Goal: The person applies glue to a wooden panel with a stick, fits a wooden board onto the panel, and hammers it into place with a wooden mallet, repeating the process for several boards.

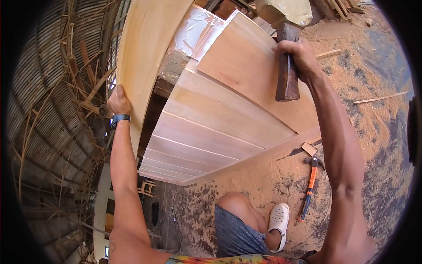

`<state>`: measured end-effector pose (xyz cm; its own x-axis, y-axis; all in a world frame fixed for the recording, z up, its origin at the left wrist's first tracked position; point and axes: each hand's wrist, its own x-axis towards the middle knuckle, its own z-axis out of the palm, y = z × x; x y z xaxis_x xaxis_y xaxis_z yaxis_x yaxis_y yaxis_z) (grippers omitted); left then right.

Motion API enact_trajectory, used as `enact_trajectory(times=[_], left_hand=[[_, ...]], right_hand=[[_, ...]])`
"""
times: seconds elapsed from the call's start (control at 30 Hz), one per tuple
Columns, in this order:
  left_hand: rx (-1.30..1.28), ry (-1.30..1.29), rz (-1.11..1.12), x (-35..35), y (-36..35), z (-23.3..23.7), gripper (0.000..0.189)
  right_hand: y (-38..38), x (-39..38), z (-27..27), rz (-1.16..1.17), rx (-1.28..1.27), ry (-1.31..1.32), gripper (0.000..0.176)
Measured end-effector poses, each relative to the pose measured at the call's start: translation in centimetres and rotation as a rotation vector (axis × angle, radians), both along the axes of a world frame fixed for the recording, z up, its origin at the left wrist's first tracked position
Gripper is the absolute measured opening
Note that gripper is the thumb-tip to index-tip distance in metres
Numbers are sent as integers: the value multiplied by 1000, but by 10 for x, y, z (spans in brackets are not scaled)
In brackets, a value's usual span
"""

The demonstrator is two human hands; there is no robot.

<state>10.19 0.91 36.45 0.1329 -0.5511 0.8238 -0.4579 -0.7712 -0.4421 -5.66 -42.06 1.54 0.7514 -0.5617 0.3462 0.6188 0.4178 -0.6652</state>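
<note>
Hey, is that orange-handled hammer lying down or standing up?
Lying down: the orange-handled hammer rests flat on the sawdust-covered ground, beside the white clog, with no hand on it.

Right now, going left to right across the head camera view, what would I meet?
In order: left hand → curved board → plank panel → mallet in the right hand → thin stick on the sawdust.

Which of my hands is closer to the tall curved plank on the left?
Left. The left hand touches the edge of the curved plank; the right hand is off to its right, gripping a mallet over the slatted panel.
</note>
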Motion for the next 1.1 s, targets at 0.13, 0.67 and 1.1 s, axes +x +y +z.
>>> enact_trajectory(times=[0.13,0.67,1.1], left_hand=[[28,-26,22,9,-4,-1,69],[60,-4,45,11,-2,-9,74],[35,33,-3,15,-6,-9,73]], right_hand=[[5,2,-1,-109,23,5,22],[7,28,-12,-353,-16,-120,27],[-18,-11,9,-280,-122,241,27]])
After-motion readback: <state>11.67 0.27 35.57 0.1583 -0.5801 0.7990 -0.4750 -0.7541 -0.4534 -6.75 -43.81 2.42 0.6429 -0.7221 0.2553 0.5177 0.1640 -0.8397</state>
